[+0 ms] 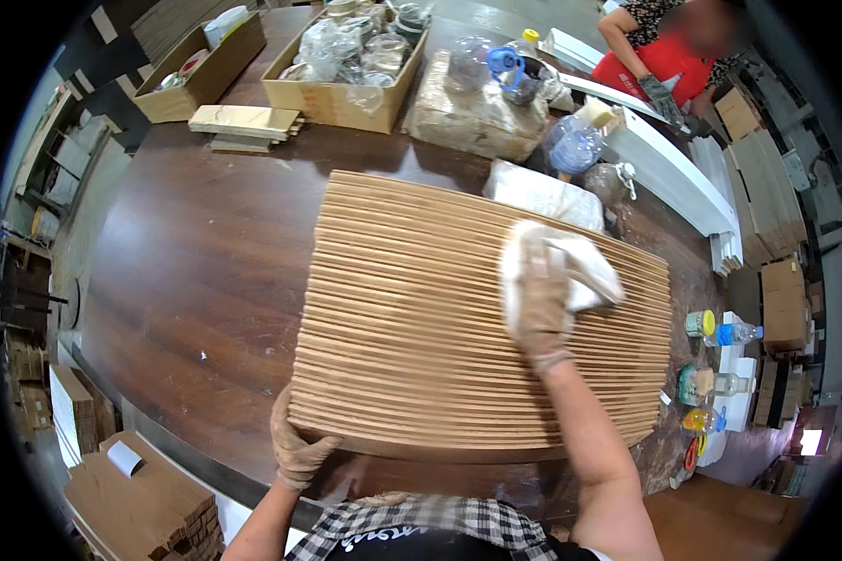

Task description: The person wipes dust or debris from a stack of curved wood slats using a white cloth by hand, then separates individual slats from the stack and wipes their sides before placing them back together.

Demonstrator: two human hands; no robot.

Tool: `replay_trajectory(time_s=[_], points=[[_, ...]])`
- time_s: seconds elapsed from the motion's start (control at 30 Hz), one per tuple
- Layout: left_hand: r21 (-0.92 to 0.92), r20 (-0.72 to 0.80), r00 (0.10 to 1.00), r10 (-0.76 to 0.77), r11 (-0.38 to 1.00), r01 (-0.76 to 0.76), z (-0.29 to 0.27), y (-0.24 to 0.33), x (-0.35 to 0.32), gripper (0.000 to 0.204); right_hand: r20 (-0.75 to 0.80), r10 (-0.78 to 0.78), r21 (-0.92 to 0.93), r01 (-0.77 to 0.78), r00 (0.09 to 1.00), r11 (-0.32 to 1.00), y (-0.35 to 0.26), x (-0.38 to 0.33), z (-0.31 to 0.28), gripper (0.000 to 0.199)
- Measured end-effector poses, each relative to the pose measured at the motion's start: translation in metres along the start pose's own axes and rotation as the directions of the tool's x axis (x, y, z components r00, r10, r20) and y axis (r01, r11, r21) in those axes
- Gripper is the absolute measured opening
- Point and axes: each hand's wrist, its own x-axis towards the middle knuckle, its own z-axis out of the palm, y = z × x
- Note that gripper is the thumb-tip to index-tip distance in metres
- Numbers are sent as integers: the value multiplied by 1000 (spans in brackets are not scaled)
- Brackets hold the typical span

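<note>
A wide layer of light-brown wooden strips (pixel 412 309), laid side by side with their ends slightly uneven, covers the middle of the dark table (pixel 187 252). My gloved left hand (pixel 297 447) grips the near left corner of the strips, its thumb along the near edge and fingers up the left side. Over the right half, my gloved right hand (pixel 543 304) presses a white cloth (pixel 589 271) onto the strips. Hand and cloth are a little smeared by motion. Part of the cloth sticks out to the right of the fingers.
Behind the strips stand a cardboard box (pixel 374 117) of tapes and jars, a wrapped block (pixel 477 117) and plastic bottles (pixel 573 145). More bottles (pixel 734 334) line the right edge. At the far right, a co-worker in a red apron (pixel 660 75) handles long white pieces (pixel 669 168).
</note>
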Motion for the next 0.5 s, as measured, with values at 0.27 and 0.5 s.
replay_trajectory(time_s=[0.27, 0.5], points=[[48, 26, 999, -33, 998, 32, 5, -2, 8, 103, -111, -456, 841, 328, 883, 430, -212, 132, 19, 60], [-64, -2, 994, -111, 992, 111, 2, -12, -2, 111, -72, -291, 124, 298, 954, 947, 33, 60, 13, 60]])
